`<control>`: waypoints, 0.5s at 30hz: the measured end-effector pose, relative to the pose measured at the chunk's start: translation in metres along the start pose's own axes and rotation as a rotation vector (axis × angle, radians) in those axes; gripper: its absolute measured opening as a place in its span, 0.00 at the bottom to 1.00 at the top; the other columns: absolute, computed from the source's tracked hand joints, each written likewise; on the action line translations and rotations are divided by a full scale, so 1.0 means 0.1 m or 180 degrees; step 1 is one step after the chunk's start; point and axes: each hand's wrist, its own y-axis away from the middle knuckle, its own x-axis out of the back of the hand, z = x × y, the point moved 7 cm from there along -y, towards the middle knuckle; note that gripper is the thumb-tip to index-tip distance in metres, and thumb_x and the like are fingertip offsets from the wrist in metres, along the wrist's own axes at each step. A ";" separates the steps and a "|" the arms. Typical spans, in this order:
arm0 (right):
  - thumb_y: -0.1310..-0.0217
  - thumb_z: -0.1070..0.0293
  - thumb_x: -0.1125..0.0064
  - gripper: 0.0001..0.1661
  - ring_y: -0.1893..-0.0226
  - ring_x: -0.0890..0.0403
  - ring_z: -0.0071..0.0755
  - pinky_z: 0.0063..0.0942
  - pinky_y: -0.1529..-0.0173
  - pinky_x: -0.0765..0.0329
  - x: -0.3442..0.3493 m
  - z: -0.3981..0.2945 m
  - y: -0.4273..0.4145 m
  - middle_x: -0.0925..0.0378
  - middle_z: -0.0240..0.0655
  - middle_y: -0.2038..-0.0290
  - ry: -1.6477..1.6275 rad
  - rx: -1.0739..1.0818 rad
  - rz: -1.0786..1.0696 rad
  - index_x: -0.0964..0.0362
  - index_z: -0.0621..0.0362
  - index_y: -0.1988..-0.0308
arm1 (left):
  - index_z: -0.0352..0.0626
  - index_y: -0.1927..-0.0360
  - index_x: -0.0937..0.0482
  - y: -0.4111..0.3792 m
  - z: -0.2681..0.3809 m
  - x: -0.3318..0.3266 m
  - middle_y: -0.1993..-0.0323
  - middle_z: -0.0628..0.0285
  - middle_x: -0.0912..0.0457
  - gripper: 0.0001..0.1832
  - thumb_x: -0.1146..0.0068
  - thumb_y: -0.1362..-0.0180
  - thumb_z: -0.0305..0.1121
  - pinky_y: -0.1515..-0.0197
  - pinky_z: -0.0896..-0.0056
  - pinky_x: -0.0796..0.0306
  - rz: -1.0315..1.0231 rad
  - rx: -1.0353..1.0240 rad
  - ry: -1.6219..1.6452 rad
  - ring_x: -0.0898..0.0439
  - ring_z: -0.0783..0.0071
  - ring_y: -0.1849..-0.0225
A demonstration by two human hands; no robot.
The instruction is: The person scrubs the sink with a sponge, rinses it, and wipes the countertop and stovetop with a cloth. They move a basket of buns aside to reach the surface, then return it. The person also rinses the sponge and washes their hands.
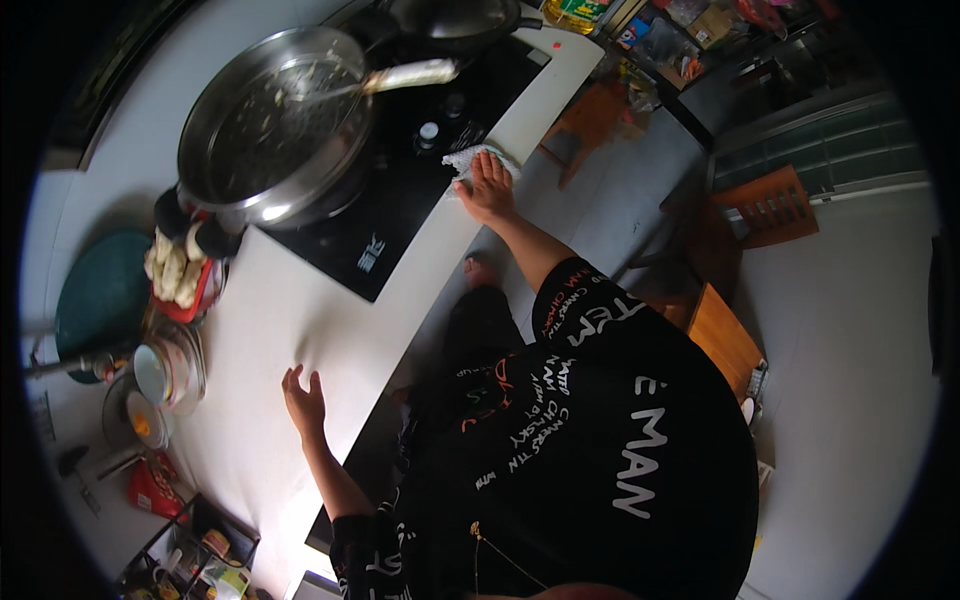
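Note:
My right hand (pixel 489 193) presses a white textured cleaning cloth (pixel 459 157) onto the front strip of the pale countertop (pixel 442 247), beside the black glass cooktop (pixel 337 255). Its fingers lie over the cloth and partly hide it. My left hand (pixel 304 401) is over the countertop to the left, holding nothing, with its fingers apart. On the cooktop stands a large stainless steel pot (pixel 225 150) with food scraps inside. A utensil with a pale, worn handle (pixel 412 76) leans across its rim. A control knob (pixel 428 130) sits close to the cloth.
Behind the pot is a dark pan (pixel 450 19), with an oil bottle (pixel 576 13) at the far corner. Pale food pieces fill a red tray (pixel 196 292); stacked bowls (pixel 154 371) stand nearby. A black rack (pixel 187 555) holds packets. Wooden chairs (pixel 776 206) stand on the floor.

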 end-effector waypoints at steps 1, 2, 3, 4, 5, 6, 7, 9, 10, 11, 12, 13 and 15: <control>0.39 0.40 0.63 0.44 0.30 0.62 0.37 0.38 0.30 0.65 0.02 0.18 -0.15 0.60 0.37 0.30 0.0032 0.0023 0.0004 0.57 0.56 0.33 | 0.36 0.47 0.29 -0.05 0.09 -0.08 0.43 0.44 0.32 0.23 0.43 0.44 0.37 0.40 0.57 0.37 -0.0008 0.0020 -0.0054 0.34 0.50 0.40; 0.38 0.40 0.63 0.44 0.30 0.62 0.36 0.38 0.30 0.64 0.05 0.37 -0.29 0.60 0.37 0.30 0.0065 0.0047 0.0008 0.56 0.56 0.33 | 0.36 0.45 0.31 -0.09 0.10 -0.19 0.42 0.43 0.34 0.26 0.42 0.45 0.38 0.40 0.57 0.38 -0.0018 0.0041 -0.0056 0.35 0.49 0.39; 0.38 0.41 0.63 0.43 0.30 0.61 0.36 0.37 0.30 0.64 0.03 0.45 -0.50 0.60 0.36 0.30 0.0080 0.0161 -0.0004 0.56 0.56 0.33 | 0.36 0.43 0.33 -0.08 0.02 -0.32 0.41 0.42 0.35 0.28 0.41 0.45 0.39 0.39 0.56 0.39 0.0017 0.0143 -0.0045 0.36 0.49 0.39; 0.37 0.43 0.64 0.40 0.30 0.60 0.36 0.37 0.30 0.63 0.01 0.54 -0.67 0.59 0.36 0.30 -0.0095 0.0241 0.0069 0.54 0.56 0.34 | 0.36 0.42 0.35 -0.09 0.02 -0.43 0.41 0.41 0.36 0.31 0.41 0.46 0.40 0.38 0.56 0.39 0.0045 0.0227 -0.0029 0.37 0.48 0.38; 0.36 0.43 0.64 0.40 0.30 0.60 0.36 0.37 0.30 0.62 0.04 0.74 -0.83 0.59 0.36 0.30 -0.0030 0.0228 0.0149 0.53 0.56 0.34 | 0.35 0.38 0.41 -0.12 0.16 -0.52 0.39 0.38 0.40 0.41 0.37 0.50 0.46 0.35 0.52 0.45 -0.0166 0.0421 -0.0136 0.43 0.45 0.35; 0.36 0.44 0.64 0.39 0.30 0.59 0.37 0.37 0.30 0.61 0.08 0.96 -0.97 0.58 0.36 0.30 0.0028 0.0195 0.0217 0.52 0.56 0.34 | 0.36 0.37 0.43 -0.11 0.34 -0.56 0.37 0.37 0.44 0.44 0.36 0.52 0.49 0.35 0.49 0.47 -0.0270 0.0654 -0.0404 0.47 0.43 0.34; 0.36 0.45 0.64 0.38 0.30 0.58 0.37 0.38 0.31 0.60 0.10 1.12 -1.10 0.58 0.37 0.30 0.0076 0.0177 0.0278 0.51 0.57 0.35 | 0.36 0.36 0.46 -0.12 0.47 -0.59 0.35 0.36 0.48 0.48 0.35 0.54 0.52 0.34 0.47 0.50 -0.0363 0.0903 -0.0676 0.51 0.41 0.33; 0.35 0.48 0.63 0.36 0.31 0.56 0.38 0.39 0.31 0.57 0.16 1.35 -1.31 0.55 0.38 0.31 0.0071 0.0174 0.0442 0.49 0.58 0.35 | 0.37 0.34 0.50 -0.18 0.61 -0.61 0.34 0.37 0.52 0.53 0.33 0.56 0.53 0.34 0.45 0.51 -0.0443 0.1138 -0.0676 0.54 0.40 0.32; 0.36 0.49 0.62 0.35 0.31 0.55 0.39 0.39 0.32 0.57 0.19 1.45 -1.43 0.54 0.39 0.31 0.0075 0.0199 0.0508 0.49 0.58 0.36 | 0.38 0.34 0.52 -0.20 0.62 -0.61 0.34 0.37 0.54 0.55 0.32 0.58 0.54 0.34 0.44 0.52 -0.0487 0.1263 -0.0679 0.55 0.40 0.32; 0.36 0.50 0.62 0.35 0.31 0.54 0.39 0.39 0.32 0.56 0.21 1.54 -1.53 0.53 0.39 0.32 0.0080 0.0220 0.0572 0.48 0.58 0.36 | 0.38 0.33 0.53 -0.19 0.58 -0.62 0.33 0.38 0.56 0.56 0.32 0.59 0.54 0.34 0.44 0.52 -0.0531 0.1288 -0.0665 0.55 0.40 0.32; 0.36 0.50 0.61 0.35 0.32 0.53 0.40 0.40 0.32 0.55 0.21 1.67 -1.66 0.52 0.40 0.32 0.0076 0.0209 0.0641 0.47 0.59 0.37 | 0.39 0.33 0.54 -0.20 0.54 -0.65 0.33 0.39 0.57 0.57 0.31 0.59 0.54 0.34 0.44 0.52 -0.0539 0.1303 -0.0622 0.56 0.41 0.32; 0.36 0.50 0.60 0.34 0.32 0.52 0.40 0.40 0.32 0.54 0.26 1.75 -1.82 0.51 0.40 0.33 0.0054 0.0204 0.0610 0.46 0.59 0.37 | 0.40 0.33 0.55 -0.16 0.49 -0.66 0.33 0.39 0.58 0.58 0.30 0.60 0.54 0.34 0.44 0.51 -0.0540 0.1347 -0.0569 0.56 0.41 0.32; 0.36 0.51 0.60 0.34 0.32 0.51 0.41 0.40 0.33 0.54 0.27 1.97 -2.05 0.50 0.41 0.33 0.0012 0.0125 0.0537 0.45 0.59 0.38 | 0.40 0.33 0.54 -0.19 0.50 -0.66 0.34 0.44 0.55 0.59 0.28 0.63 0.51 0.34 0.45 0.50 -0.0473 0.1423 -0.0528 0.53 0.44 0.33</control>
